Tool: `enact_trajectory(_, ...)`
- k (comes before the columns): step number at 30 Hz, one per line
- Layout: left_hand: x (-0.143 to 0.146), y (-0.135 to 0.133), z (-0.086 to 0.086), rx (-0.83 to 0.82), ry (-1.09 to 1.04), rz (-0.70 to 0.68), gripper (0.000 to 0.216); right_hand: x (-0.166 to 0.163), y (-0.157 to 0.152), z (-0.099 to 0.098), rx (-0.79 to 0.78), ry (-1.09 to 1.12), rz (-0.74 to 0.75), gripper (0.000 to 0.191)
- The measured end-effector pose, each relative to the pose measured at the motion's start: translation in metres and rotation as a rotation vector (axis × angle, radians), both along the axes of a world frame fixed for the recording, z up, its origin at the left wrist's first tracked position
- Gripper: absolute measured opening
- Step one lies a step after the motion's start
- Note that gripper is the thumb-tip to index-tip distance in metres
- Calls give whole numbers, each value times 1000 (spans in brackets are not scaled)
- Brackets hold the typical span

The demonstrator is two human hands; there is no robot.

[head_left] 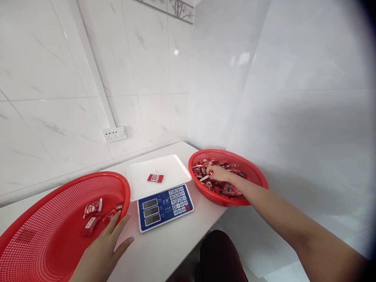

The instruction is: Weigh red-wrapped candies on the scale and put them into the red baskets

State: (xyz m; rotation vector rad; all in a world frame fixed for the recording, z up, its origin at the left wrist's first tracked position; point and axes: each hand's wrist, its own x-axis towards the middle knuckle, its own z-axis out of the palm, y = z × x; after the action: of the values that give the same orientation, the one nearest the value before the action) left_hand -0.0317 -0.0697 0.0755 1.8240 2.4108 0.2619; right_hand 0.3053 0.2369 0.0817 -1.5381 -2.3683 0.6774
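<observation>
Several packets (230,190) at my one o'clock, likely light, slippery: I'd pinch edges. Left hand (102,246) spread, empty; right hand (219,173), grip unclear.

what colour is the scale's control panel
The control panel is blue, seen best in the head view.
</observation>
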Motion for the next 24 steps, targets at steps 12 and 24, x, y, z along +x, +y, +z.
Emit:
enact_trajectory(12, 18, 14, 6, 486, -74, -80, 43, 24, -3, 28, 21, 501, -273, 23)
enact_trajectory(24, 33, 8, 0, 726, 15, -230, 29, -89, -26, 46, 0, 661, 33, 22)
